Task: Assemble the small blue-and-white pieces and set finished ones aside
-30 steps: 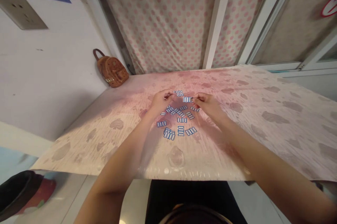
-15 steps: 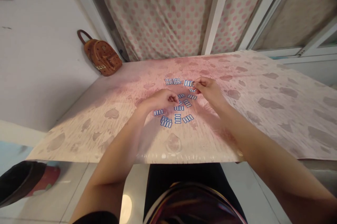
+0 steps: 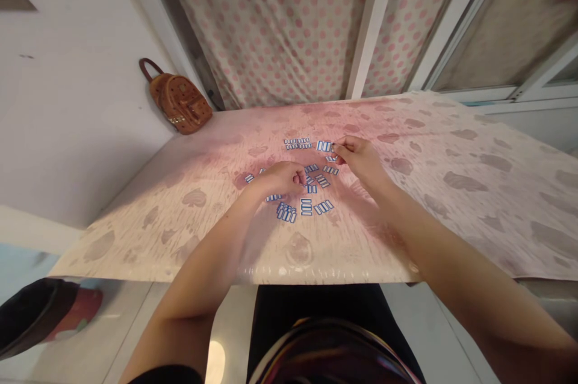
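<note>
Right hand (image 3: 359, 157) with fingertips pinched together at the edge of a small blue-and-white strip (image 3: 324, 145), touching or just gripping its right end; too small to say which. Left hand (image 3: 282, 177) curled knuckles-up over the middle of the scattered strips (image 3: 311, 191), fingers closed toward the palm; whatever sits under them hidden by the hand itself; cannot tell if a strip is pinched there. Just beyond the pinched strip, 2 neat rows of strips (image 3: 297, 143) side by side; markings on every piece too fine to read. Nearer the body, a short stack (image 3: 306, 206) and a fanned cluster (image 3: 286, 212); 1 lone strip (image 3: 249, 178) off to the left, apart from the rest. All on a pink-and-cream cloth with leaf shapes (image 3: 451, 191), its near edge hanging over the table. At the far left corner, a brown backpack (image 3: 180, 100) leaning on the wall; behind, a dotted curtain (image 3: 280, 23). Forearms cut off by the lower frame; a dark shape (image 3: 36, 318) at lower left, blurred, not identifiable.
</note>
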{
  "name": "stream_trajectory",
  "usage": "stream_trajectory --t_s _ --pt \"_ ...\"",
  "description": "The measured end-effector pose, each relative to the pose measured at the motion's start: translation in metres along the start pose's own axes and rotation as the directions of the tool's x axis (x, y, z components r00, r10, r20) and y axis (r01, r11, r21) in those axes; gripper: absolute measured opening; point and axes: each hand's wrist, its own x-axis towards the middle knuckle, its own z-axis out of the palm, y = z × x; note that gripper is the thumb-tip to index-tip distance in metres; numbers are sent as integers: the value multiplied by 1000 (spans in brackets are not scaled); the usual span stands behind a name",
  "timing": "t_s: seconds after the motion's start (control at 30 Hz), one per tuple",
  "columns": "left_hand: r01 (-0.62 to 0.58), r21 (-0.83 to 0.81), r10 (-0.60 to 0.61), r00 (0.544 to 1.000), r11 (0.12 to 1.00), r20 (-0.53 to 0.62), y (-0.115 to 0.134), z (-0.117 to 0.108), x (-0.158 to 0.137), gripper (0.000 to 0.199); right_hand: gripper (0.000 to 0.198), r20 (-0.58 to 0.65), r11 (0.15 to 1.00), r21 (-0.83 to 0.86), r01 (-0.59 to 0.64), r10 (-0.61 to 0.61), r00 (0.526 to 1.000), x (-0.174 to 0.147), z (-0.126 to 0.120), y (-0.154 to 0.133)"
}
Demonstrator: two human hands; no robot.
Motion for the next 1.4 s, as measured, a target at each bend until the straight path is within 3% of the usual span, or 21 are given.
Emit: stream_trajectory --t_s 0.47,0.63,0.83,1.17,1.4 --pt "-84 -29 84 996 996 -12 -2 1 2 12 10 17 1000 13 10 -10 1000 -1 0 -2" --pt "-108 38 112 987 993 -112 13 3 -2 17 11 18 1000 0 2 -2 1000 0 0 -2" --pt "-119 95 113 992 988 58 39 21 -11 21 13 47 998 -55 28 -25 999 0 -1 -1" --pt "-184 115 168 976 976 135 43 28 -10 10 17 49 997 -74 11 -7 999 -1 -2 0" --pt "-116 207 102 992 972 77 43 30 -13 29 15 44 996 -82 29 -25 999 -1 -2 0"
